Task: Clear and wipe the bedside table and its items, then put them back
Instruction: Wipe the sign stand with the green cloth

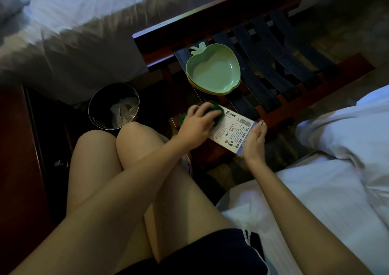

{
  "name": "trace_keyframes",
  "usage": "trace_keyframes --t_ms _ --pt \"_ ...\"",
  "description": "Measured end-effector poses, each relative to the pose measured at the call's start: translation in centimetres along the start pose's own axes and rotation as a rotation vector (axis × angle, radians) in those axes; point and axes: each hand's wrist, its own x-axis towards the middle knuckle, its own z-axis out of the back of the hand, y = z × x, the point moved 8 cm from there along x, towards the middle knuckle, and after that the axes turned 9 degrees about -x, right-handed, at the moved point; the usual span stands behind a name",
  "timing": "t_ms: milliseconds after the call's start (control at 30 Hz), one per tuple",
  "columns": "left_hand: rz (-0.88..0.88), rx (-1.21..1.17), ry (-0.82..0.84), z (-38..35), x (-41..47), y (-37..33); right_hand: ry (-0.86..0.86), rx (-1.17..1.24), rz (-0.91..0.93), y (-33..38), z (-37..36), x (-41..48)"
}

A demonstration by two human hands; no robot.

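— Shorts (210, 251) come nearest, dark with white stripes, and two bare legs (130, 169) crossed. How many hands are at the rack (273, 49)?

— Two. At the rack's near rail the left hand (197, 121) has its fingers curled over one green cloth (214, 109) and presses it onto one printed card (231, 127). The right hand (255, 140) pinches the card's other end, thumb on top.

— Does the card rest on the rail?

— I cannot tell. It lies across the rail's near corner, and the cloth and left hand hide its left end.

— What else is on the rack?

— One stack of apple-shaped dishes (213, 70) sits on the dark straps at its left end. A green one is on top with yellow rims beneath, and I cannot count them surely.

— And around the rack?

— One round bin (113, 106) holding crumpled white paper stands just left of it. One dark red bedside table (19, 148) is farther left. Two beds: one (63, 22) beyond the rack's left end, one (347, 169) to its right.
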Motion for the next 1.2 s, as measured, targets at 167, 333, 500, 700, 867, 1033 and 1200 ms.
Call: trace_keyframes --t_ms 167,333,500,700,867,1033,1200 --pt "0.381 -0.121 -0.123 -0.7 1.7 -1.2 0.004 -0.042 -0.005 0.1 0.0 0.2" --pt "-0.113 -0.033 -0.077 -3.2 -0.8 -7.6 -0.041 -0.084 0.008 0.6 0.5 0.0" --pt "-0.34 0.022 0.0 -3.5 -3.4 -6.7 -0.024 -0.038 0.018 0.7 0.2 -0.2" --pt "0.315 -0.053 -0.166 0.0 -0.9 0.6 0.022 -0.004 -0.018 0.6 0.0 -0.2" --pt "0.262 -0.059 -0.14 -1.2 -1.2 -1.5 0.003 -0.027 -0.045 0.5 0.0 0.0" --pt "-0.249 -0.02 0.02 -3.3 -3.4 -7.0 -0.03 -0.065 -0.022 0.7 0.2 0.0" --pt "-0.3 0.048 -0.016 -3.2 -2.9 -5.9 -0.002 -0.036 -0.037 0.8 0.2 -0.1"
